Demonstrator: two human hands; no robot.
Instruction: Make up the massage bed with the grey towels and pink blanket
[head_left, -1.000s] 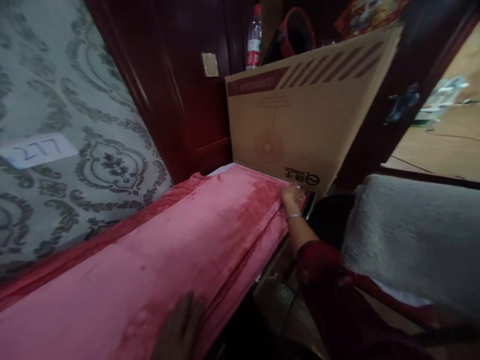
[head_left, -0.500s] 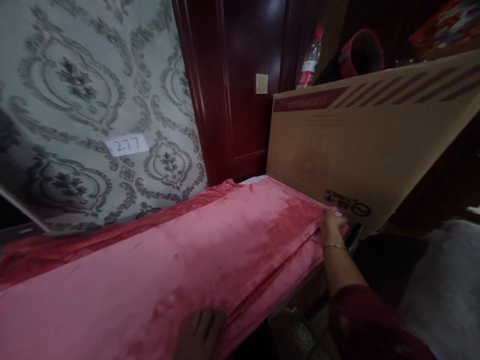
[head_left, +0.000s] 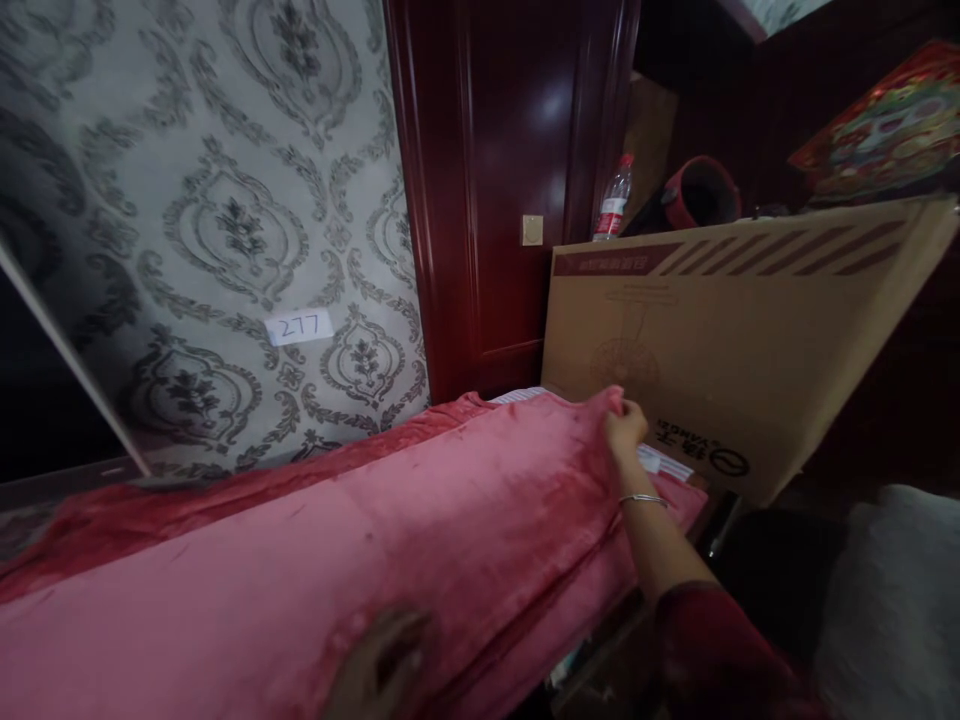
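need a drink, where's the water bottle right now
In the head view the water bottle stands upright, upper right of centre, behind the top edge of the big cardboard box, just right of the dark red door.

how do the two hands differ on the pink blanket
The right hand reaches far out and pinches the pink blanket at its end by the cardboard box, lifting the fabric; the left hand lies close in at the near edge, fingers spread flat. The right hand is sharp and wears a bangle; the left hand is blurred and dim. Both touch the same blanket.
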